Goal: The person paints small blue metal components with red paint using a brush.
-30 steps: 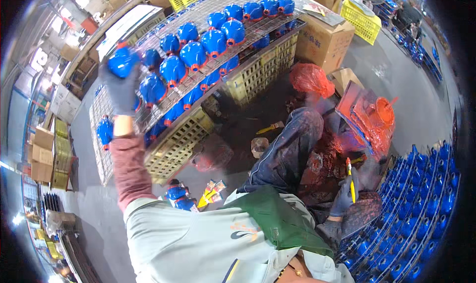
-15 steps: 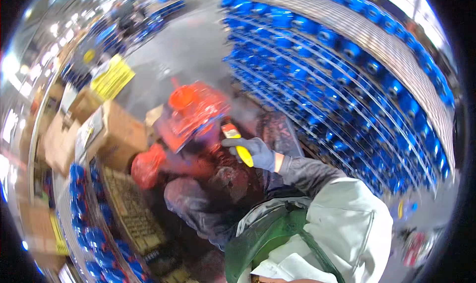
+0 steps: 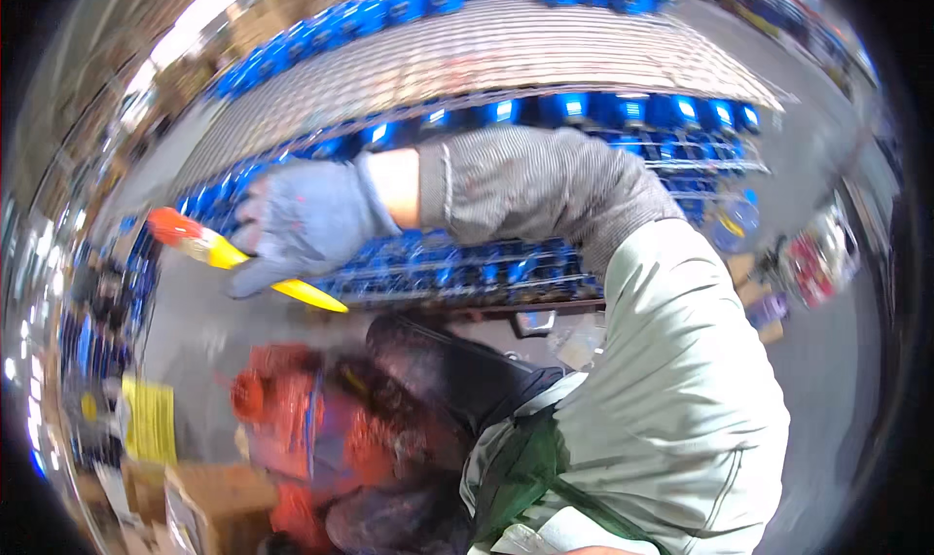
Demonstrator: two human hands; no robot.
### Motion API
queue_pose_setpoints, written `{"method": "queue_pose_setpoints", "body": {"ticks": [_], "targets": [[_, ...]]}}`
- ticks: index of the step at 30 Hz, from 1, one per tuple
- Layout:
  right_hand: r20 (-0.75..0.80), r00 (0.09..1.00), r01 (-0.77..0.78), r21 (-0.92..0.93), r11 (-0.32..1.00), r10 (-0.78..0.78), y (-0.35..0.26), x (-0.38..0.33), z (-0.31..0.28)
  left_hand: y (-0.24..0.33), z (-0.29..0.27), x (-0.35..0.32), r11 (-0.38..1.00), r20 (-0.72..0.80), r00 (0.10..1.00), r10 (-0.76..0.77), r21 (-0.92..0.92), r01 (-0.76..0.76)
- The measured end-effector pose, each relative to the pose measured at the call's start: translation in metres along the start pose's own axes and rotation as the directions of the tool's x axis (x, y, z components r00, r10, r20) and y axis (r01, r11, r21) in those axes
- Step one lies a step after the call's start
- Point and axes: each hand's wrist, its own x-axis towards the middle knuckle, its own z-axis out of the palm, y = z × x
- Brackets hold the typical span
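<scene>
My right hand (image 3: 316, 214), in a blue-grey glove, is raised in front of the rack, its fingers closed around a paintbrush (image 3: 226, 253). The brush has a yellow handle, and its red-coated bristles point left. My left hand does not show. Below and left of the brush, a red, paint-covered bundle (image 3: 287, 424) lies low beside my legs, with a small round red tub (image 3: 246, 395) at its far left side. Dark red stains mark my trousers (image 3: 438, 365). Motion blur hides the detail of the red things.
A wire rack (image 3: 467, 54) with a slatted top stretches across the view, with rows of blue metal-looking parts (image 3: 438, 268) on its shelves and top. At lower left stand a cardboard box (image 3: 229, 492) and a yellow sign (image 3: 149, 419). Clear plastic bags (image 3: 817, 258) lie at far right.
My view has swung toward the rack on the right. The right hand has risen with the paintbrush from beside the red bundle to in front of the rack.
</scene>
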Motion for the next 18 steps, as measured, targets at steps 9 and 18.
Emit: {"method": "queue_pose_setpoints", "body": {"ticks": [9,18], "targets": [[0.270,0.829,-0.251,-0.603,0.757,0.490,0.161,-0.177,-0.166,0.201,0.150,0.153,0.881,0.213,0.861,0.462,-0.220,-0.418],[0.163,0.317,-0.342,-0.899,0.273,0.934,0.232,-0.334,-0.211,0.261,0.219,0.148,0.823,0.346,0.752,0.561,-0.329,-0.463]]}}
